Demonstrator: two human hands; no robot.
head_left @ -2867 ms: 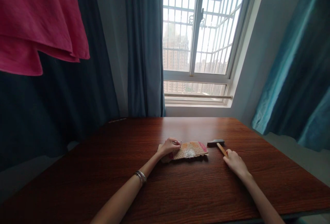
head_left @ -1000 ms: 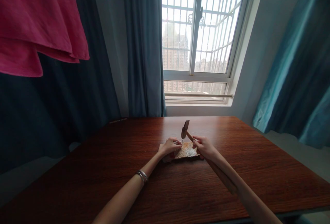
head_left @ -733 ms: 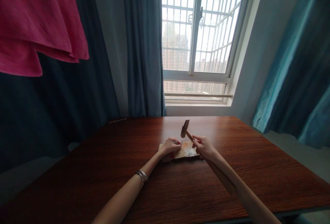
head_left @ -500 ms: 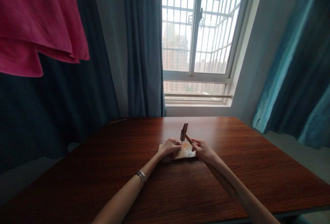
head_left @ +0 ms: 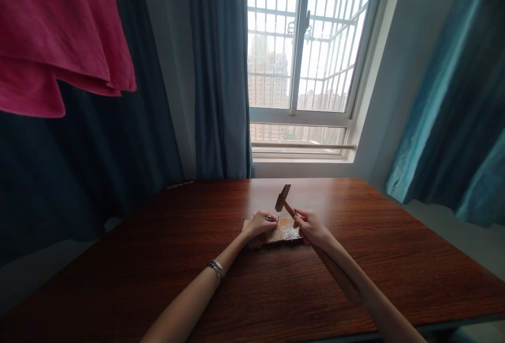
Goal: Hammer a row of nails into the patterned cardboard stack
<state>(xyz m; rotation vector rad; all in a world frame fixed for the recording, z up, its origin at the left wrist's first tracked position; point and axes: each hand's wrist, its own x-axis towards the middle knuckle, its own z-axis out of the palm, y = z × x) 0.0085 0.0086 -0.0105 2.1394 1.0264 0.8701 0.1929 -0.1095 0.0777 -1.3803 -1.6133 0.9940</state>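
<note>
My right hand (head_left: 312,228) is wrapped round the wooden handle of a hammer (head_left: 283,199). The handle runs back under my forearm, and the metal head hangs tilted in the air above the board. A pale board dotted with dark holes or spots (head_left: 283,231) lies flat on the table, with silvery wrapping along its right and near edges. My left hand (head_left: 261,224) rests at the board's left part, its fingertips pinched at the base of a thin upright nail (head_left: 278,218). The hammer head is apart from the nail. My left fingers hide the nail's lower end.
The brown wooden table (head_left: 221,290) spreads out on all sides of the board. Behind it stand a barred window (head_left: 294,69) and blue curtains (head_left: 221,69). A pink cloth (head_left: 67,32) hangs at the upper left.
The hammer head has risen a little off the nail and tipped back, now with a gap below it. My left hand stays in place at the nail.
</note>
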